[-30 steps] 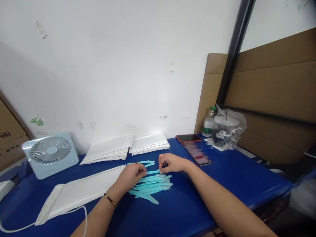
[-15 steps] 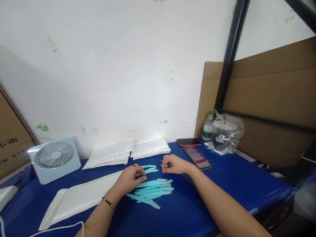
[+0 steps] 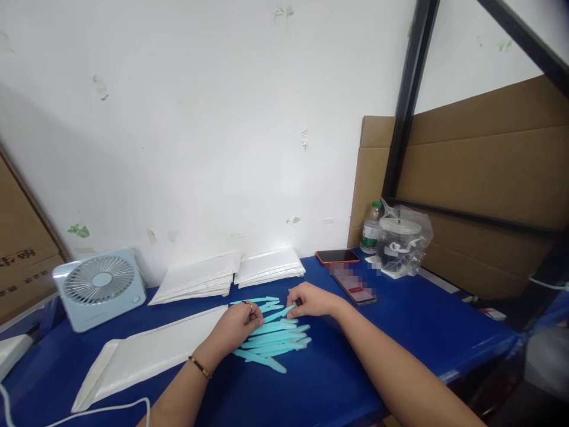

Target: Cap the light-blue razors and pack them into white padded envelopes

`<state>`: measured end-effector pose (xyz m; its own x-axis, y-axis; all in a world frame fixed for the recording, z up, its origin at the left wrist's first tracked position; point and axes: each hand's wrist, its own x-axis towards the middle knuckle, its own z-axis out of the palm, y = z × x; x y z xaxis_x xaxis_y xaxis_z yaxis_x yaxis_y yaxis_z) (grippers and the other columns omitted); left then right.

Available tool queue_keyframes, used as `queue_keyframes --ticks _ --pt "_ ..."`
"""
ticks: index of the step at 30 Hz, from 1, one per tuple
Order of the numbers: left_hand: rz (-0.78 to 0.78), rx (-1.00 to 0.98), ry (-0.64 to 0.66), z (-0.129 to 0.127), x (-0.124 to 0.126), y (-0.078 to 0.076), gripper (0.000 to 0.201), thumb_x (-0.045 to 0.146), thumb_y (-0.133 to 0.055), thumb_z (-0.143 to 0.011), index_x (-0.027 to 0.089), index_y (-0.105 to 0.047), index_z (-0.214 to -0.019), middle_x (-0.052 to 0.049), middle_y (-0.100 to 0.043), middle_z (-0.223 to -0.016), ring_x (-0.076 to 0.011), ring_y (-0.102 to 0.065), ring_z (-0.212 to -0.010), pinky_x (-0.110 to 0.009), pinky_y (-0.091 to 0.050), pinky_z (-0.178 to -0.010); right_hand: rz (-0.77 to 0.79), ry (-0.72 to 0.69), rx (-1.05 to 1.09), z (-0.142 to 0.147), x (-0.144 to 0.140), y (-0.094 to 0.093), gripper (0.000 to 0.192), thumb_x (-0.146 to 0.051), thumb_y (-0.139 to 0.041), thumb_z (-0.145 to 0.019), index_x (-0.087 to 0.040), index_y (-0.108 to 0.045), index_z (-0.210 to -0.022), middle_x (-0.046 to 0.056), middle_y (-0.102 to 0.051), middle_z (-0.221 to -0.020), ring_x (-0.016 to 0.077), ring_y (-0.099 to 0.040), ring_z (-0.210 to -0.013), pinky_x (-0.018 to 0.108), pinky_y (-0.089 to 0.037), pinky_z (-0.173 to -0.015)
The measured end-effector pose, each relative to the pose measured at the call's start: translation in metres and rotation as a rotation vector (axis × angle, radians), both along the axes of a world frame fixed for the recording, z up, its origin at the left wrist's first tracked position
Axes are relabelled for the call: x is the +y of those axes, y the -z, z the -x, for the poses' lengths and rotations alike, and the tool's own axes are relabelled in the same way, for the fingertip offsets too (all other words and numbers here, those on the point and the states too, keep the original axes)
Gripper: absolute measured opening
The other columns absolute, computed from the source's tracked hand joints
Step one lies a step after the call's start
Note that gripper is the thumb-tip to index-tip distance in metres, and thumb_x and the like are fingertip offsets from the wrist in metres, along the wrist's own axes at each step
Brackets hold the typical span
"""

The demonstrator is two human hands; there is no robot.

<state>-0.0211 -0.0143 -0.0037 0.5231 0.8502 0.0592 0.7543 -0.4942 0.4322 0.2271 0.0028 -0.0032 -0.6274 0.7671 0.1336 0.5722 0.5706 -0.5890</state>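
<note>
Several thin teal plastic sticks (image 3: 275, 341) lie in a loose pile on the blue table (image 3: 400, 332). My left hand (image 3: 237, 325) and my right hand (image 3: 311, 299) each pinch one end of a single teal stick (image 3: 279, 312) held just above the pile. A ring is on my left hand and a thin bracelet on that wrist. Two more teal sticks (image 3: 262, 301) lie apart behind the hands. A long white padded envelope (image 3: 151, 350) lies flat to the left of my left hand.
Two stacks of white envelopes (image 3: 231, 274) rest against the wall. A small blue fan (image 3: 100, 286) stands at the left, with a white cable in front. Two phones (image 3: 351, 279), a water bottle (image 3: 368, 228) and a bagged clear jar (image 3: 402, 240) sit at the right, with cardboard behind.
One second ago both hands held a stick; half a second ago they were apart, my right hand pinching something small. Now both pinch one teal stick again. The view shifted slightly.
</note>
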Motion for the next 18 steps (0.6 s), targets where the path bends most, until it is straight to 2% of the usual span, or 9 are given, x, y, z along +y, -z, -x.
queue_keyframes --ticks 4,7,9,11,13,15,18 --pt "-0.147 0.064 -0.036 0.007 0.006 -0.005 0.019 0.033 -0.046 -0.081 0.021 -0.059 -0.074 -0.001 -0.062 -0.077 -0.0152 -0.056 -0.072 -0.024 -0.034 -0.062 0.006 0.067 0.076 -0.01 0.008 0.003 0.026 -0.04 -0.067 -0.068 -0.016 -0.071 -0.076 0.001 -0.063 -0.07 0.0113 -0.053 -0.062 0.02 -0.037 -0.055" --pt "-0.224 0.108 -0.095 0.012 0.01 -0.007 0.018 0.03 -0.045 -0.081 0.021 -0.059 -0.074 -0.001 -0.062 -0.078 -0.0162 -0.057 -0.076 -0.026 -0.035 -0.067 -0.004 0.218 0.062 -0.016 0.014 0.006 0.025 -0.039 -0.067 -0.068 -0.016 -0.071 -0.075 0.002 -0.063 -0.066 0.0128 -0.054 -0.061 0.021 -0.037 -0.055" --pt "-0.243 0.107 -0.148 0.013 0.009 -0.008 0.014 0.03 -0.047 -0.08 0.022 -0.06 -0.081 -0.001 -0.062 -0.082 -0.0169 -0.057 -0.079 -0.027 -0.035 -0.07 -0.102 0.342 0.058 -0.016 0.015 0.009 0.021 -0.035 -0.068 -0.067 -0.017 -0.071 -0.076 0.003 -0.064 -0.07 0.0136 -0.055 -0.064 0.022 -0.038 -0.058" --pt "-0.219 0.073 -0.15 0.012 0.004 -0.009 0.016 0.033 -0.05 -0.078 0.022 -0.06 -0.085 -0.002 -0.062 -0.086 -0.0171 -0.056 -0.08 -0.027 -0.037 -0.071 -0.201 0.391 0.072 -0.013 0.014 0.009 0.016 -0.03 -0.068 -0.067 -0.018 -0.07 -0.077 0.003 -0.064 -0.078 0.0136 -0.055 -0.069 0.023 -0.039 -0.062" --pt "-0.144 0.027 -0.062 0.008 -0.001 -0.008 0.021 0.04 -0.054 -0.075 0.022 -0.061 -0.085 -0.002 -0.061 -0.087 -0.0165 -0.055 -0.079 -0.026 -0.038 -0.069 -0.215 0.345 0.084 -0.008 0.01 0.007 0.012 -0.029 -0.066 -0.069 -0.018 -0.07 -0.075 0.003 -0.063 -0.079 0.0127 -0.054 -0.069 0.022 -0.039 -0.062" --pt "-0.046 0.005 0.031 0.004 -0.006 -0.005 0.026 0.044 -0.056 -0.072 0.021 -0.061 -0.081 -0.001 -0.061 -0.084 -0.0154 -0.055 -0.076 -0.024 -0.039 -0.065 -0.16 0.252 0.085 -0.003 0.004 0.004 0.014 -0.031 -0.065 -0.07 -0.018 -0.07 -0.074 0.002 -0.062 -0.075 0.0114 -0.053 -0.066 0.021 -0.038 -0.059" --pt "0.059 0.019 0.048 -0.001 -0.008 0.001 0.026 0.044 -0.053 -0.073 0.019 -0.061 -0.076 0.0 -0.061 -0.076 -0.0137 -0.054 -0.068 -0.022 -0.036 -0.058 -0.076 0.108 0.055 0.003 -0.004 0.001 0.022 -0.038 -0.069 -0.067 -0.018 -0.071 -0.075 0.0 -0.06 -0.073 0.01 -0.051 -0.062 0.019 -0.037 -0.056"
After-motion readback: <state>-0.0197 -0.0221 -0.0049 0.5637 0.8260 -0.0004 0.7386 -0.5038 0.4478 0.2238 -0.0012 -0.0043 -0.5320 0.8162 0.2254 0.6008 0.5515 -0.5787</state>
